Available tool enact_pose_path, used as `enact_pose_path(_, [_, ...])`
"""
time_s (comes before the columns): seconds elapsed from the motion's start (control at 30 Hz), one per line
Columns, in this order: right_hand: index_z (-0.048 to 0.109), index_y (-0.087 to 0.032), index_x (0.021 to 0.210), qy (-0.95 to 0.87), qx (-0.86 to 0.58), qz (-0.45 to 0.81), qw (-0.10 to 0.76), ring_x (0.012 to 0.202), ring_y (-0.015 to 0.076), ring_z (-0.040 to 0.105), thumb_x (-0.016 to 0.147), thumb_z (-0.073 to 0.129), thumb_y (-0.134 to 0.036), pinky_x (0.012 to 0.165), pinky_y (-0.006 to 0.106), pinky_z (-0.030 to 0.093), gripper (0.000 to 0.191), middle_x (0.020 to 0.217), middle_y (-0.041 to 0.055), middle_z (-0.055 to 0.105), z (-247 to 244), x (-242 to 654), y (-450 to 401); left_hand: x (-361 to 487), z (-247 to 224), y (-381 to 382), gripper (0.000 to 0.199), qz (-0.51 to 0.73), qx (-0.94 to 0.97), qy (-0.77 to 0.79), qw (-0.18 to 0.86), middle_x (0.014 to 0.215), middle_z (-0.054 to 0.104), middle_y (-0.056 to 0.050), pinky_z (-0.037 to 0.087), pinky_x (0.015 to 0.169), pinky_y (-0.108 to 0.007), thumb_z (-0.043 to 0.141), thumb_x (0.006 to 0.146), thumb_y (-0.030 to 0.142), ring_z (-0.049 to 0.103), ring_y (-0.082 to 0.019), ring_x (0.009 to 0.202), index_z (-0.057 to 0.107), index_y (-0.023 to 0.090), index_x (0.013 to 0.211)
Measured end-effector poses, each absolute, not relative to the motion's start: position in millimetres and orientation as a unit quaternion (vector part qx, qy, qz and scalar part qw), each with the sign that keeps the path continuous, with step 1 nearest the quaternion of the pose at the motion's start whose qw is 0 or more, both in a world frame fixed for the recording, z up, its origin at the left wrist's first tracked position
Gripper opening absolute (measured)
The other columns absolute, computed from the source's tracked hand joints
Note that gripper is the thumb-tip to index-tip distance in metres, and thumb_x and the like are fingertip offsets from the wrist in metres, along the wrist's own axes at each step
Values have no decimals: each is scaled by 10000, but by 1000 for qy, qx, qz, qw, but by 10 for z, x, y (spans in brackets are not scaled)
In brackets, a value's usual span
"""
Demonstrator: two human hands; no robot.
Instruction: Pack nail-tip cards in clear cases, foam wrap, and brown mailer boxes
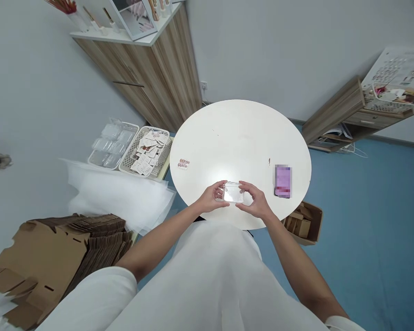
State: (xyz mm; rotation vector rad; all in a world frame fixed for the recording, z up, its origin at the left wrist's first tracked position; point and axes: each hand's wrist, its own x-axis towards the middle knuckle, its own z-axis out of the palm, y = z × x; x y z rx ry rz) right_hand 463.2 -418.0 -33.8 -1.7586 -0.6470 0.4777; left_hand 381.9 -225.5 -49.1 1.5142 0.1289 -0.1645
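A small clear plastic case (233,192) is held between both hands over the near part of the round white table (241,124). My left hand (213,196) grips its left edge, with thumb and fingers curled round the corners. On the right edge, my right hand (254,199) holds it the same way. The case looks shiny, and its contents cannot be made out. A small card with pinkish nail-like pieces (183,164) lies at the table's left side. On the right lies a phone-like object with a blurred purple face (283,181).
White baskets with clear cases (113,143) and printed cards (147,151) stand left of the table. Translucent sheets (124,195) and stacked flat cardboard (44,262) are nearer on the left. A box of cartons (303,223) sits at the right. A tiny dark piece (269,161) lies near the phone-like object.
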Motion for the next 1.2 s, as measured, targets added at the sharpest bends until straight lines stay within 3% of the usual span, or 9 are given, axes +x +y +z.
enact_pose_path(0.3, [594,-250,1025,-276,-741,207,576,1083,275,495,534,733,-328,867,420,420,516,1183,90,542,-294,4786,-4230,3876,-406,-2361,798,-90,640,92,758,1132,454,-77,479,735,-309,734,584,209,546,-155,893,357,289,1283])
enact_pose_path(0.53, [590,-247,1027,-265,-744,211,577,1054,269,504,537,730,-375,872,417,413,526,1183,87,539,-371,4790,-4252,3888,-508,-2354,702,-106,621,150,761,946,564,-45,441,791,-334,694,639,214,586,-125,795,381,244,1267])
enact_pose_path(0.8, [587,-231,969,-129,-742,274,599,650,142,566,780,414,-538,731,361,463,401,902,38,604,-534,4812,-4183,3797,-644,-2369,610,-124,640,163,741,931,587,-59,448,732,-300,709,634,260,585,-99,699,458,194,1186])
enact_pose_path(0.93, [597,-212,910,-68,-717,303,624,607,117,552,749,445,-560,691,329,473,412,861,28,589,-617,4805,-4120,3785,-687,-2354,593,-122,646,168,735,923,586,-52,449,723,-289,712,626,278,578,-89,683,480,189,1164])
enact_pose_path(1.2, [529,-231,1038,-4,-687,346,639,649,119,577,714,530,-497,733,345,474,419,914,27,580,-851,4594,-4193,3771,-958,-2315,573,-98,662,202,715,935,578,-47,453,717,-298,692,643,257,573,-88,679,472,196,1169])
